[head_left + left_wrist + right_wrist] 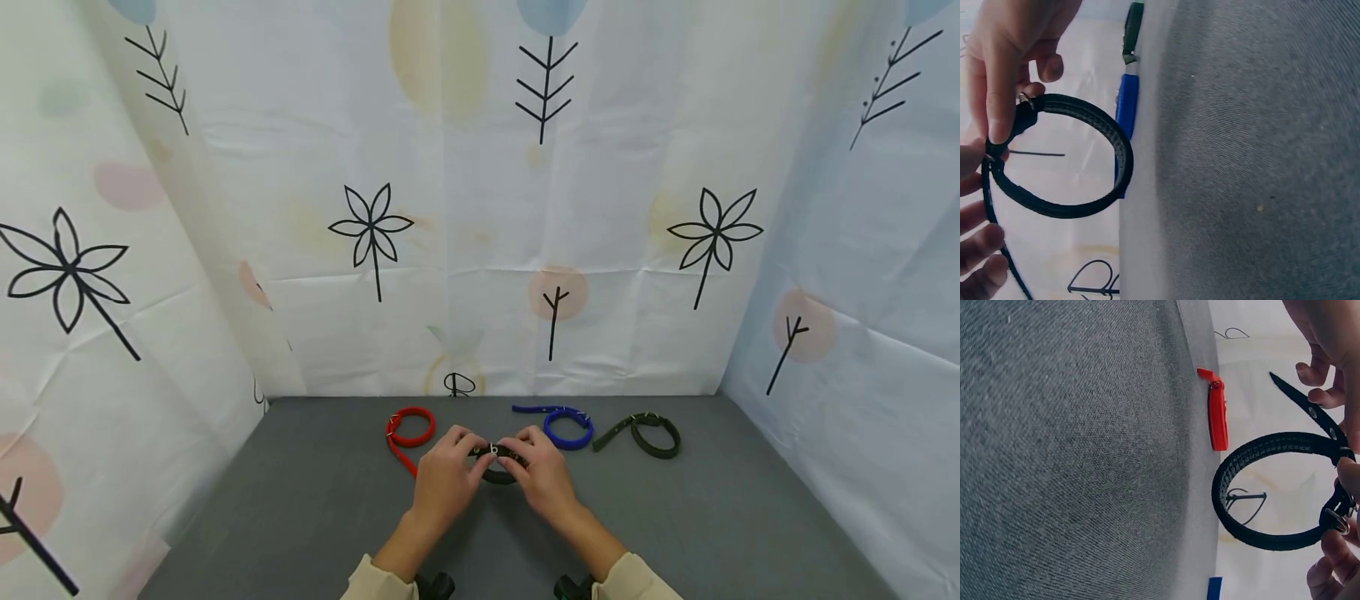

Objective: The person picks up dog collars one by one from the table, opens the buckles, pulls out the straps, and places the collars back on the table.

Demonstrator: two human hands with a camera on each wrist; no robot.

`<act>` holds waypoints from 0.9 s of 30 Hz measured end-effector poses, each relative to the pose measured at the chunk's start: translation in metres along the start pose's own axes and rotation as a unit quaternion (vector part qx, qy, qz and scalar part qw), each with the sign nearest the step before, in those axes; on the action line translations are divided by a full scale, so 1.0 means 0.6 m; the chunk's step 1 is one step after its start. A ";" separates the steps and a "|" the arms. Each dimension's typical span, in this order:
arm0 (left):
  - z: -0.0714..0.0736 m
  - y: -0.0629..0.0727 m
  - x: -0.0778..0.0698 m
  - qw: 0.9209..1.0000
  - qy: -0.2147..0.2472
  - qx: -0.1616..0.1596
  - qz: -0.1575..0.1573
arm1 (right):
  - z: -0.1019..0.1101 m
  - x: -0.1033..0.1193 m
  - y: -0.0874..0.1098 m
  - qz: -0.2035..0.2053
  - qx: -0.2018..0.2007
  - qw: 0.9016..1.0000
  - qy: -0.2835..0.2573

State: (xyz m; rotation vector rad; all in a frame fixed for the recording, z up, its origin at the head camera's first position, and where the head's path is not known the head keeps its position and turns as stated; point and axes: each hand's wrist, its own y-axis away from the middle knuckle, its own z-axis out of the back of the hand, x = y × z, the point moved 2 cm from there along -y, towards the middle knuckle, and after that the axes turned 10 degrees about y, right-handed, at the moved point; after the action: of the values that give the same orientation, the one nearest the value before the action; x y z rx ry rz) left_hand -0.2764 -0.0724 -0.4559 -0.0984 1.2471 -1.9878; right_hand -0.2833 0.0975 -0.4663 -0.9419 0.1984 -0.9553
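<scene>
A black collar [498, 477] is held up above the grey table by both hands, its loop hanging below the fingers. My left hand [447, 471] pinches the strap left of the metal buckle [1337, 521]. On the other side, my right hand [546, 475] pinches the strap near the buckle. In the right wrist view, the collar's pointed free end [1291, 390], with metal-rimmed holes, sticks out past the left hand's fingers. Fingers partly hide the buckle, so how far the strap runs through it cannot be told.
A coiled red collar [412, 412] lies behind the left hand on the grey table [315, 508]. Behind and right of the right hand are a blue collar [567, 446] and a dark green collar [660, 452]. Patterned white cloth walls [465, 333] stand around the table.
</scene>
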 end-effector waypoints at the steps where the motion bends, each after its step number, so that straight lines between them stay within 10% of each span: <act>1: 0.000 0.000 0.001 1.000 0.007 0.006 0.015 | 0.000 0.000 0.000 0.011 -0.003 1.000 0.009; 12: 0.001 -0.001 0.007 0.972 0.112 0.107 0.179 | 0.005 0.003 0.004 0.049 0.012 0.998 0.033; 20: 0.000 0.002 0.024 0.908 0.261 0.198 0.263 | 0.001 0.000 0.019 0.065 -0.002 0.998 0.007; 27: 0.002 0.002 0.026 0.859 0.376 0.201 0.283 | 0.000 -0.004 0.017 0.053 -0.032 0.996 -0.059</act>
State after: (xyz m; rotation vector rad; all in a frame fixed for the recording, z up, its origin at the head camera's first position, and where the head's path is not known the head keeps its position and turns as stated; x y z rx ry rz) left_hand -0.2862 -0.0838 -0.4609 1.2195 1.0739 -1.7260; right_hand -0.2785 0.1018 -0.4748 -1.0342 0.1772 -0.7968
